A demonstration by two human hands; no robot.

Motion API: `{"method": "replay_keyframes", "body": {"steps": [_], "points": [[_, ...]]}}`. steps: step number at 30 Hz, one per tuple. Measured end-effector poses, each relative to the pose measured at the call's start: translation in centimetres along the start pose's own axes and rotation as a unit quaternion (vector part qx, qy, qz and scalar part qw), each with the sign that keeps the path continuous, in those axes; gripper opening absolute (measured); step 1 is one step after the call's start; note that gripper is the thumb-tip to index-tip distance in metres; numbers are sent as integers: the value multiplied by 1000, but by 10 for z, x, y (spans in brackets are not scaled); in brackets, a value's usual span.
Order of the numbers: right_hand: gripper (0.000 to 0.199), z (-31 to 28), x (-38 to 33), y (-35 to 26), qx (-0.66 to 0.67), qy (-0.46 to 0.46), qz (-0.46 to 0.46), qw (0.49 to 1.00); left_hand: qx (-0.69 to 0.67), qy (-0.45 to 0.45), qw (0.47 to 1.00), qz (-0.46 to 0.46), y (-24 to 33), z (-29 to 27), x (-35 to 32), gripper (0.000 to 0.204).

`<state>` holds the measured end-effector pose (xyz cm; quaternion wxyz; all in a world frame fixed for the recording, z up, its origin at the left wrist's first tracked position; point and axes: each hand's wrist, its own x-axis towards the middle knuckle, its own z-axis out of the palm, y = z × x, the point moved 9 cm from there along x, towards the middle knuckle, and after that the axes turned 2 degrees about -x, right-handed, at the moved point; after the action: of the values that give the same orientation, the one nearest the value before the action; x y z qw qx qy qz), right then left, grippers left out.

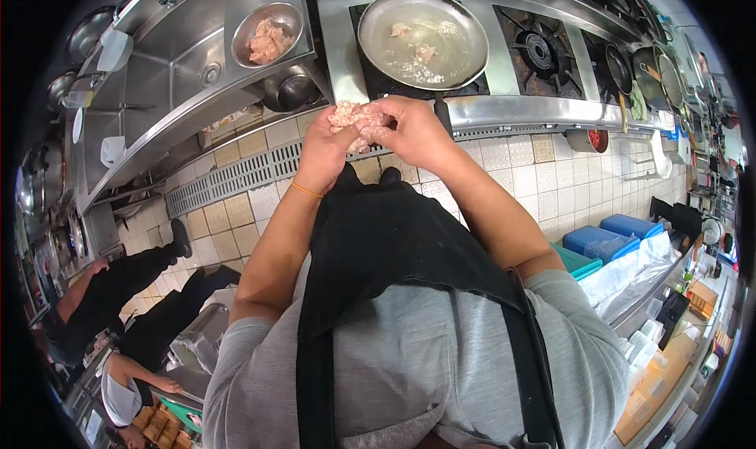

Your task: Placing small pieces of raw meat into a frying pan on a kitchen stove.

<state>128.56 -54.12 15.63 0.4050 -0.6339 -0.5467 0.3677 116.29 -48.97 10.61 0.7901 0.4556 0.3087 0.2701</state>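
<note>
Both my hands are raised near the stove's front edge with a lump of pale pink raw minced meat (345, 115) between them. My left hand (321, 151) is curled under and around the lump, an orange band on its wrist. The fingers of my right hand (416, 132) pinch at the lump's right side. Just beyond stands a wide frying pan (365, 55) of clear, shiny liquid, perhaps oil. Two small pieces of meat (425, 53) lie in it. To the left, a metal bowl (237, 46) holds more raw minced meat (269, 41).
The pan's dark handle (442, 116) points toward me. A bare gas burner (539, 50) is on its right, with several pans beyond. A steel sink (211, 72) is at left. Behind me to the left are other people's legs (150, 272). Blue lidded bins (598, 243) stand behind right.
</note>
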Motion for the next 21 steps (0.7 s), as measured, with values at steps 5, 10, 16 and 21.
{"method": "replay_keyframes", "body": {"steps": [5, 10, 16, 21], "points": [[20, 0, 2, 8, 32, -6, 36, 999, -74, 7, 997, -6, -11, -6, -1, 26], [16, -10, 7, 12, 60, 32, 59, 996, -74, 17, 997, 9, 2, -1, 1, 25], [18, -11, 10, 14, 147, 57, 62, 986, -72, 35, 997, 20, 7, -7, 2, 27], [18, -15, 12, 15, 164, 81, 78, 980, -76, 59, 995, 33, 9, -11, 5, 28]]}}
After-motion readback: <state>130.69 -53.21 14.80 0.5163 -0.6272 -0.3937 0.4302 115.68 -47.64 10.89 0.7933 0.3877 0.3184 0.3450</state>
